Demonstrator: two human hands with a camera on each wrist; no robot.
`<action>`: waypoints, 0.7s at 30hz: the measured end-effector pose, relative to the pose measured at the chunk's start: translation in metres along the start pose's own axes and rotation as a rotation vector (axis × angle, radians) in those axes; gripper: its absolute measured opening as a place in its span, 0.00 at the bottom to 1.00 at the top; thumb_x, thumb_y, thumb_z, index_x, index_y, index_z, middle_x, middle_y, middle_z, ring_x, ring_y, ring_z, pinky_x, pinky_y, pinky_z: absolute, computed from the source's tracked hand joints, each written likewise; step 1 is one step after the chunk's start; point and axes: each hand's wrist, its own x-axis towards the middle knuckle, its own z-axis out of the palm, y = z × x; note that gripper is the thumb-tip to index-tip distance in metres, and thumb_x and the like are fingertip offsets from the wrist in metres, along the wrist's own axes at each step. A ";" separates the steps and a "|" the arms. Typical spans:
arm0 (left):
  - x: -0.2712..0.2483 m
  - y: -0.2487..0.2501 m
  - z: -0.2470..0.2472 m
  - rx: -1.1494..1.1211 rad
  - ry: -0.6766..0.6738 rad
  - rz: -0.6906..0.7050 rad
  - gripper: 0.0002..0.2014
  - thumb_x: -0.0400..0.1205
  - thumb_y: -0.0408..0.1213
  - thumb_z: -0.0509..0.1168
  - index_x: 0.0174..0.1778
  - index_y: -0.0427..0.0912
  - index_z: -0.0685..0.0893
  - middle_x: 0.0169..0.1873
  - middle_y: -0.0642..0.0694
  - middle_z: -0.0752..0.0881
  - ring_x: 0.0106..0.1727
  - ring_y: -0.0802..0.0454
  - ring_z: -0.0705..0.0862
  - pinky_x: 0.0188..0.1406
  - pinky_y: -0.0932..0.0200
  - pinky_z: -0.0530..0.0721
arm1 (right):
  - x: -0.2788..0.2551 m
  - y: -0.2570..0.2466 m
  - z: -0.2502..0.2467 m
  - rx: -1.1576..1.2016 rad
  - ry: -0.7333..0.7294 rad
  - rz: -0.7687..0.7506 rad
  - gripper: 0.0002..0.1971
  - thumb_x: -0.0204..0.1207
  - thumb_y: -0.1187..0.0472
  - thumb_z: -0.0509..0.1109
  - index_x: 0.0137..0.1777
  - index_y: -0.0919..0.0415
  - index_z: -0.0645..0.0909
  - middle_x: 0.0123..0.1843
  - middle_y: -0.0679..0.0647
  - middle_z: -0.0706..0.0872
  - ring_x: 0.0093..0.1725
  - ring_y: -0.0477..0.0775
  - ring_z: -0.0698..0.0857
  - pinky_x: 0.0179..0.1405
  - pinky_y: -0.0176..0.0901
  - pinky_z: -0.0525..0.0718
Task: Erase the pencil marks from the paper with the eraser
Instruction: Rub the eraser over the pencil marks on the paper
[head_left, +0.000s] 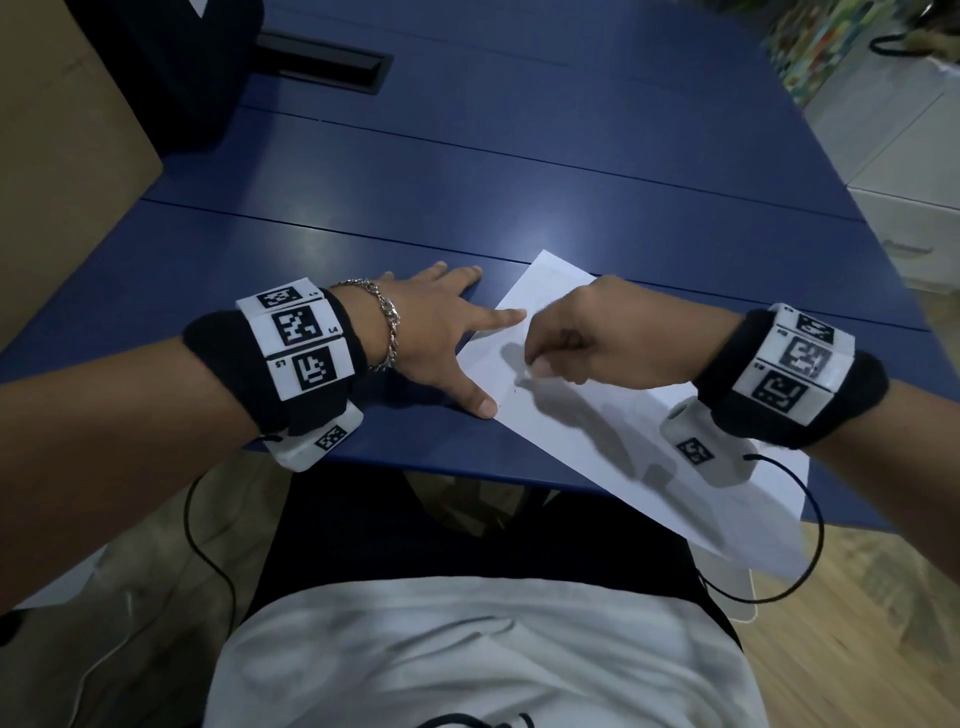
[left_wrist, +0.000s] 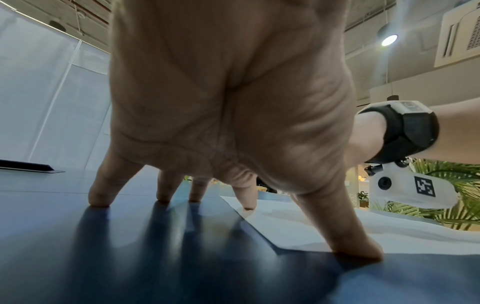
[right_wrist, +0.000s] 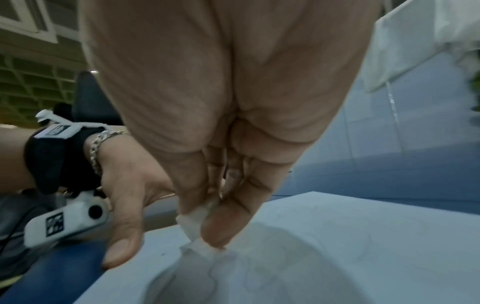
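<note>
right hand (right_wrist: 221, 127) is pinching the white eraser (right_wrist: 193, 222) between thumb and fingertips, its long axis pointing down, lower end pressing on the paper (head_left: 587, 431). left hand (head_left: 431, 332) is lying spread, fingertips pressing the paper's edge on the blue counter (head_left: 467, 171).

Open blue table (head_left: 597, 171) beyond paper (head_left: 571, 431); black box (head_left: 171, 67) far-left.
</note>
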 end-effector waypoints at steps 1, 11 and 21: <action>0.000 0.000 0.000 0.002 -0.001 0.004 0.60 0.54 0.90 0.63 0.80 0.87 0.38 0.91 0.53 0.37 0.92 0.40 0.38 0.83 0.21 0.58 | -0.002 0.003 0.000 0.053 0.028 0.044 0.03 0.86 0.50 0.71 0.55 0.43 0.85 0.35 0.42 0.92 0.38 0.37 0.88 0.42 0.38 0.83; -0.001 0.000 0.000 -0.007 -0.004 -0.002 0.60 0.56 0.89 0.65 0.81 0.87 0.39 0.91 0.54 0.37 0.92 0.41 0.37 0.83 0.21 0.57 | -0.011 0.010 0.017 -0.052 0.207 0.090 0.08 0.81 0.51 0.75 0.58 0.47 0.89 0.46 0.39 0.87 0.38 0.36 0.83 0.41 0.27 0.75; 0.000 0.000 0.000 -0.007 -0.006 -0.007 0.61 0.53 0.90 0.64 0.80 0.87 0.38 0.91 0.54 0.37 0.92 0.41 0.37 0.83 0.22 0.57 | 0.015 0.002 0.022 -0.078 0.302 0.029 0.08 0.78 0.53 0.78 0.54 0.54 0.92 0.43 0.45 0.89 0.42 0.50 0.84 0.42 0.38 0.76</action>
